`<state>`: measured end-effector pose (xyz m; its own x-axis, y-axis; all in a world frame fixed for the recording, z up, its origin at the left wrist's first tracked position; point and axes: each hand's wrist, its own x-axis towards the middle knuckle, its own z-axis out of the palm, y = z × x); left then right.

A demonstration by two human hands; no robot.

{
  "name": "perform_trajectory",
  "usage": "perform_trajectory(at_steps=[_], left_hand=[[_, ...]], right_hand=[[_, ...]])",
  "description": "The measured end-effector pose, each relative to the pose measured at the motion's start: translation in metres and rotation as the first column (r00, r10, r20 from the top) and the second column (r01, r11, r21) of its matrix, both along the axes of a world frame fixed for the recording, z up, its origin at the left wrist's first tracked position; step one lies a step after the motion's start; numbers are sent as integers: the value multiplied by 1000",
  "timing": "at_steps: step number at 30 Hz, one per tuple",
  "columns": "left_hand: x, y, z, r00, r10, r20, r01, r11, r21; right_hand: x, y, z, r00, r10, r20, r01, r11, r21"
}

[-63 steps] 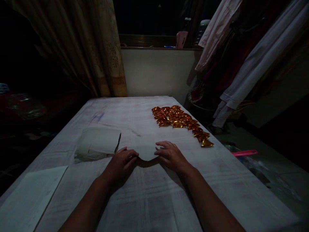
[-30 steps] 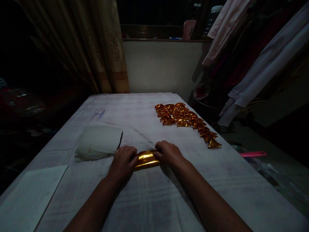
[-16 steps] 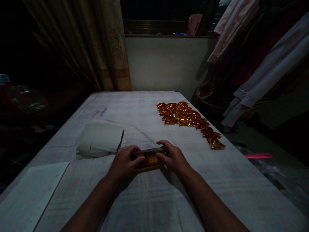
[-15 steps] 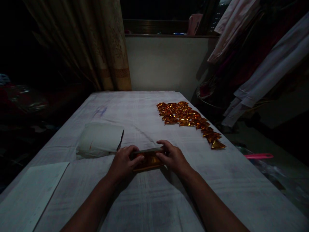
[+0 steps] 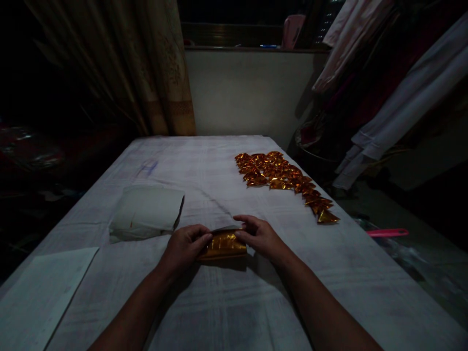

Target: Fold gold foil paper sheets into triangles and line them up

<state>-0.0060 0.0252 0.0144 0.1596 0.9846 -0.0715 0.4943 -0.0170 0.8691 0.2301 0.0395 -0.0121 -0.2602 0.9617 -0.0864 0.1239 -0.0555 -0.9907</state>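
Note:
A sheet of gold foil paper (image 5: 224, 244), curved over with a pale back edge showing, is held just above the cloth at the middle of the table. My left hand (image 5: 186, 245) pinches its left end between thumb and fingers. At the right end, my right hand (image 5: 258, 236) grips the foil paper with the thumb in front, the index finger stretched out behind. Left of my left hand lies a pale paper packet (image 5: 146, 212) with a dark opening on its right side. Several folded gold foil pieces (image 5: 272, 170) lie grouped farther back on the right.
A checked cloth covers the table (image 5: 204, 307). White paper (image 5: 47, 292) lies at the front left. Beyond the right edge are a pink handle (image 5: 387, 233) and hanging clothes (image 5: 395, 97). A curtain (image 5: 161, 73) hangs at the back left; a pink cup (image 5: 292, 30) stands on the sill.
The foil paper has tilted, so its front face now shows brighter and broader. Both hands still hold its ends, and the view has shifted slightly.

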Motion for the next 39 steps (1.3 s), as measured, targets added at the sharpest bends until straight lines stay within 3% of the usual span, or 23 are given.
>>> perform_trajectory(at_steps=[7, 22, 25, 30, 35, 39], left_hand=[[-2, 0, 2, 994, -72, -83, 79, 994, 79], [-3, 3, 1, 953, -32, -302, 102, 970, 220], [-4, 4, -1, 917, -4, -400, 124, 954, 273], [-3, 2, -7, 829, 99, -550, 109, 936, 334], [1, 2, -9, 783, 108, -612, 137, 930, 340], [3, 1, -1, 755, 92, -650, 199, 912, 360]], right_hand=[[0, 0, 1, 1000, 12, 10, -12, 1000, -8], [-5, -1, 4, 977, -94, 189, 81, 994, 72], [-10, -3, 6, 926, -157, 343, 111, 982, 150], [-17, -7, 13, 750, -231, 620, 52, 955, 293], [-20, -8, 14, 666, -239, 707, 11, 950, 311], [-21, -7, 15, 635, -232, 736, -5, 952, 305]])
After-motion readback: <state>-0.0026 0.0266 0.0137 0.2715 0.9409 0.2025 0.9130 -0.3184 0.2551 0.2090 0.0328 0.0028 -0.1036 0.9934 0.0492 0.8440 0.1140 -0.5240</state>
